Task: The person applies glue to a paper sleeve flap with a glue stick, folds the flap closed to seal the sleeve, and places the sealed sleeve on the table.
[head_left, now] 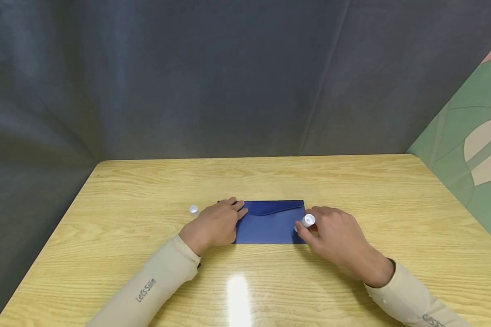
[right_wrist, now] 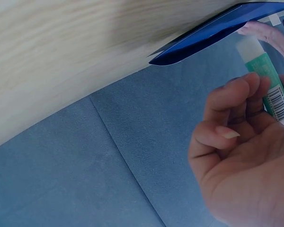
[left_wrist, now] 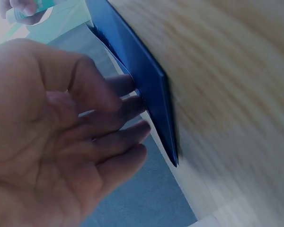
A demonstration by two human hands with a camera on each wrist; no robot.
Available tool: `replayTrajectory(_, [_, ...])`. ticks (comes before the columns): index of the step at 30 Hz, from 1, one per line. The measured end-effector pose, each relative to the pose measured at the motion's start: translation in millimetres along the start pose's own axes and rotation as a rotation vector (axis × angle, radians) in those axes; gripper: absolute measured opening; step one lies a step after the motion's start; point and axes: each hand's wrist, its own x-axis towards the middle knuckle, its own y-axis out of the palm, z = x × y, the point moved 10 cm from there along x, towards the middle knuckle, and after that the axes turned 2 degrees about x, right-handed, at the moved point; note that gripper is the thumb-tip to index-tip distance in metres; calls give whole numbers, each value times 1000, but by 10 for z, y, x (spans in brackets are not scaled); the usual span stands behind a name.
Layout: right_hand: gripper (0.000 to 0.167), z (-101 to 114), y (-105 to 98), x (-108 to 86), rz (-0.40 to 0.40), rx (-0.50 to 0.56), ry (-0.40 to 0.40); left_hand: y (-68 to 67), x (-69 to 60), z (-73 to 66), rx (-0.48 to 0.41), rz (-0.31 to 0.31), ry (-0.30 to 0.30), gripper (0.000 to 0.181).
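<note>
A dark blue envelope lies on the table, its pointed flap along the far side. Across its left end rests my left hand, fingers spread and fingertips touching it. In the left wrist view those fingertips meet the envelope, and the palm is off the surface. My right hand holds a glue stick at the envelope's right end. The right wrist view shows the glue stick with a green label, a barcode and a whitish end towards the envelope.
A small white cap stands on the table just left of my left hand. The wood-grain table meets a dark grey curtain-like backdrop at its far edge. A green patterned panel stands at the right.
</note>
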Motion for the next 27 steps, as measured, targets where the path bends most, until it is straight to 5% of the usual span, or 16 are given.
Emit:
replayTrajectory(6, [37, 16, -12, 11, -15, 1, -18, 69, 1, 67, -114, 91, -6, 55])
replayTrajectory(13, [39, 12, -12, 11, -19, -2, -14, 80, -30, 86, -224, 97, 2, 59])
replayTrajectory(27, [39, 28, 3, -7, -25, -8, -21, 126, -17, 30, -191, 113, 13, 58])
